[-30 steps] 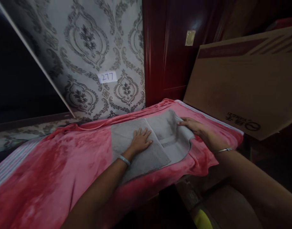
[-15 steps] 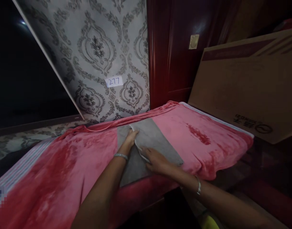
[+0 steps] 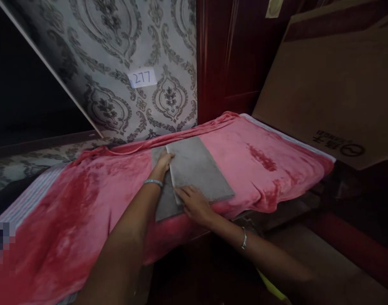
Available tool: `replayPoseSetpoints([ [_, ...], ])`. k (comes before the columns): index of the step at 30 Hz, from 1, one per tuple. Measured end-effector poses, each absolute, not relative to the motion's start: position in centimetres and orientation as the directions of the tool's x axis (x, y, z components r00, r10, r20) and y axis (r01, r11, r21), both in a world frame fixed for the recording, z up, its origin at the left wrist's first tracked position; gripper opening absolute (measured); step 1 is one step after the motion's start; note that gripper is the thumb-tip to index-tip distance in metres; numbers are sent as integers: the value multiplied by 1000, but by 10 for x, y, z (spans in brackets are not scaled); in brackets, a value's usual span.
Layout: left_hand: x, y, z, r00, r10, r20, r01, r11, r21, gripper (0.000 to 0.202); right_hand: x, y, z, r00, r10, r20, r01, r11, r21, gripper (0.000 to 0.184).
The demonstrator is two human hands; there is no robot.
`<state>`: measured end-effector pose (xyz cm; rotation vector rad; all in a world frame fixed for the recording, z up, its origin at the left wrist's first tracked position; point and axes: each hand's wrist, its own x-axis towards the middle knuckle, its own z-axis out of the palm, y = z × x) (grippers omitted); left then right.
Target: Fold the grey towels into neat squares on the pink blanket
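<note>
A grey cloth (image 3: 196,169) lies folded on a pink plush blanket (image 3: 86,203) that covers a raised surface. My left hand (image 3: 163,163) rests at the far edge of the fold, fingers closed on the cloth's upper layer. My right hand (image 3: 194,203) grips the near edge of the same folded layer, close to the blanket's front drop. Both wrists carry bangles.
A patterned grey wall panel with a "277" label (image 3: 142,78) leans behind the blanket. Dark red wooden panelling (image 3: 225,63) stands at the back. A large cardboard box (image 3: 333,84) leans at the right. Striped fabric (image 3: 28,199) shows at the blanket's left edge.
The cloth's right half has been folded over onto the left. My right hand moved from the far right edge to the near fold edge; my left hand shifted up to the far edge.
</note>
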<state>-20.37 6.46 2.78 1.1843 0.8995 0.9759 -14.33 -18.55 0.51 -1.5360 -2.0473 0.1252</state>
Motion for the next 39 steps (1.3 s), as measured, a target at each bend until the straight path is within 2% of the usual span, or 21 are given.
replayPoseSetpoints([
  [6,-208,60,20,340,933,-118,-140,175,975,32,-144,-193,-14,-117,879,462,846,332,-417,63],
  [12,-205,61,17,345,934,-95,-227,181,957,40,-145,-192,-14,-132,876,463,856,336,-392,52],
  [17,-206,64,15,315,944,-97,-211,169,963,41,-146,-190,-15,-144,865,481,854,354,-381,54],
  [22,-206,63,13,317,947,-55,-207,126,970,46,-149,-190,-22,-164,863,478,870,355,-342,50],
  [33,-208,58,15,306,952,-5,-201,69,977,59,-148,-192,-24,-156,858,490,862,360,-356,52],
  [39,-209,55,17,314,949,-26,-207,95,974,53,-148,-192,-25,-170,862,477,864,363,-349,51],
])
